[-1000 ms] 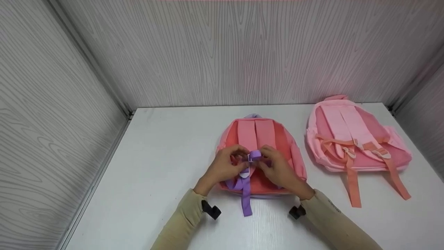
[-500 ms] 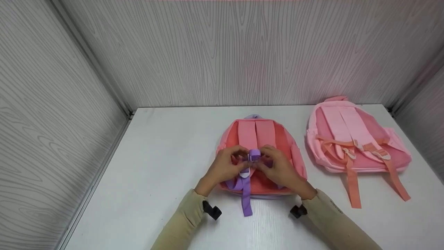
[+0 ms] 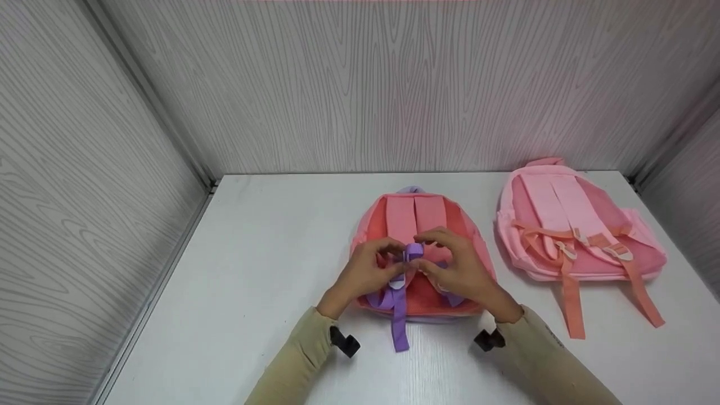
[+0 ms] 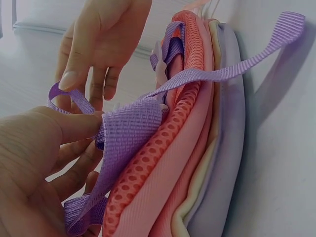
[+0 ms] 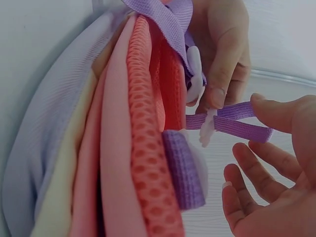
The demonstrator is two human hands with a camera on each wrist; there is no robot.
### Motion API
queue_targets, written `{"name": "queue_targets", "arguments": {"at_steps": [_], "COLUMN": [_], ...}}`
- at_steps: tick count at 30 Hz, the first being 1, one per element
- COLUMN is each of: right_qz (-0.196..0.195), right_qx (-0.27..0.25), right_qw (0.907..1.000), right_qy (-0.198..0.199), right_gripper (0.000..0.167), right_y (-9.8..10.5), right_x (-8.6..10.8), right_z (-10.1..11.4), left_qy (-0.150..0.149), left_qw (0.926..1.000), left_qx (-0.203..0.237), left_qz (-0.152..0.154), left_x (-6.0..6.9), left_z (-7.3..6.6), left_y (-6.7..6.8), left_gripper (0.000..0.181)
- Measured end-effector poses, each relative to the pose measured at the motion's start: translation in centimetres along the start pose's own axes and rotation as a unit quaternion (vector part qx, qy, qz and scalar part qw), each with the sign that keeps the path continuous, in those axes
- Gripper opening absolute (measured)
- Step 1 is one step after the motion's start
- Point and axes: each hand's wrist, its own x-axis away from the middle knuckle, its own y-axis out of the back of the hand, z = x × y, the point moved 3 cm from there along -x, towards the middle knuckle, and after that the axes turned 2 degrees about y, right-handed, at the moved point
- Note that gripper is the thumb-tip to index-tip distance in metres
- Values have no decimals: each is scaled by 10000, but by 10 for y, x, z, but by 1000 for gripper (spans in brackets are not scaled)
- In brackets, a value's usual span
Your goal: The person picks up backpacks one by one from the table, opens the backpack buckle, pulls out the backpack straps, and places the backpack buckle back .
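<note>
A coral backpack (image 3: 472, 247) lies on the table, its padded straps upward. Above its middle the left hand (image 3: 365, 270) pinches a white buckle (image 5: 208, 127) threaded with purple webbing (image 3: 414, 250). The right hand (image 3: 458, 270) is at the webbing's loop (image 5: 247, 129), thumb against it and the other fingers spread, as the right wrist view shows. In the left wrist view, more purple strap (image 4: 129, 129) runs beside the left hand (image 4: 34, 158), and a loose strap end (image 4: 289, 24) sticks out past the backpack's edge.
To the right lies a pink backpack (image 3: 596, 225) with orange straps (image 3: 574, 306) trailing over the white table (image 3: 253, 270). Grey wood-patterned panels (image 3: 360, 84) stand behind and at both sides.
The right hand's fingers have spread apart and its wrist has shifted slightly right. More purple strap shows below that hand. The left hand has hardly moved.
</note>
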Motion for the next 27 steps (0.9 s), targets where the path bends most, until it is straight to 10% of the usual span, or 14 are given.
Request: {"name": "queue_targets", "arguments": {"at_steps": [27], "right_qz": [-291], "right_qx": [-88], "right_qw": [9990], "right_qy": [326], "right_gripper": [21], "right_y": [3], "right_x": [-2], "right_z": [6], "left_qy": [-107], "left_qw": [9999], "left_qx": [-95], "left_qz": [15], "left_x": [0], "left_z": [2], "left_y": [-3], "left_gripper": [25]}}
